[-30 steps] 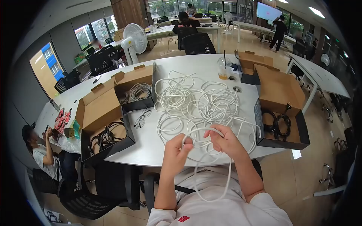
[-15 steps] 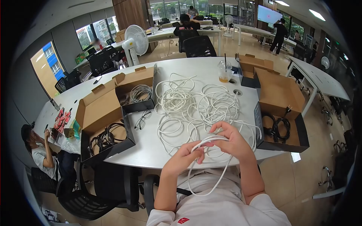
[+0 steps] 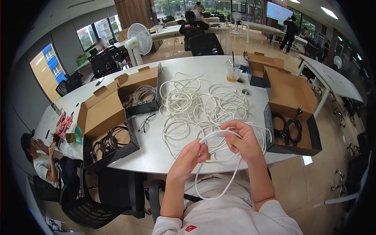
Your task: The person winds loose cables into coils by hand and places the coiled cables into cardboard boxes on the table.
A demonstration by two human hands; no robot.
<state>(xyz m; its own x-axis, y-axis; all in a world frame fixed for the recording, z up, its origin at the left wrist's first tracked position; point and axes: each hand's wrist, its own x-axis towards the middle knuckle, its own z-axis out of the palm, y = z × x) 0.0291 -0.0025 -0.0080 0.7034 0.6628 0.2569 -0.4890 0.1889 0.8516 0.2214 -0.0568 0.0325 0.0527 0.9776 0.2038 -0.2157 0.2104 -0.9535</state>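
Observation:
A coil of white cable (image 3: 214, 198) is stretched between my two hands at the table's near edge, and its loop hangs down in front of my shirt. My left hand (image 3: 188, 159) pinches the coil's left side between thumb and fingers. On the other side, my right hand (image 3: 246, 144) has its fingers curled round the coil's upper right. Just beyond lie tangled white cables: one heap (image 3: 181, 101) at the middle left, another heap (image 3: 226, 106) to its right. Several loose loops (image 3: 175, 132) spread toward me, partly hidden behind my hands.
Open boxes hold black cables (image 3: 111, 143), grey cable (image 3: 144, 95) and a black power cord (image 3: 291, 131). Eyeglasses (image 3: 146, 122) lie near the left boxes. A plastic cup (image 3: 232, 72) with a straw stands at the back. A person (image 3: 42, 156) sits at left; a chair (image 3: 113, 196) is beside me.
My hands have moved a little apart, drawing the top of the coil wider. My right hand's raised fingers have curled in onto the cable. The seated person's hands have shifted.

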